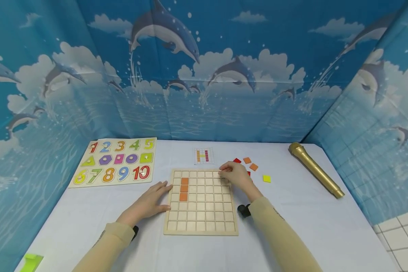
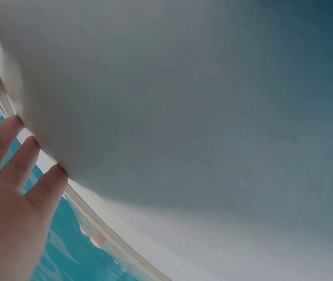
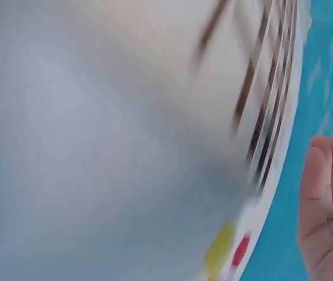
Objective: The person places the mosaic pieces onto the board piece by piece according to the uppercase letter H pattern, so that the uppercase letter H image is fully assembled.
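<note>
A wooden grid board lies on the table with three orange square tiles in one column at its upper left. My left hand rests at the board's left edge, fingers spread and the fingertips touching the rim. Over the board's upper right corner is my right hand, thumb and fingers brought together; whether a tile is between them cannot be seen. In the right wrist view the right hand shows only at the edge. Beside it lie loose orange tiles, red tiles partly hidden by the hand, and a yellow tile.
Behind the board lies a small pattern card with coloured squares. A number and shape puzzle is at the back left, a gold microphone at the right. A green object sits at the front left. Dolphin-print curtains surround the table.
</note>
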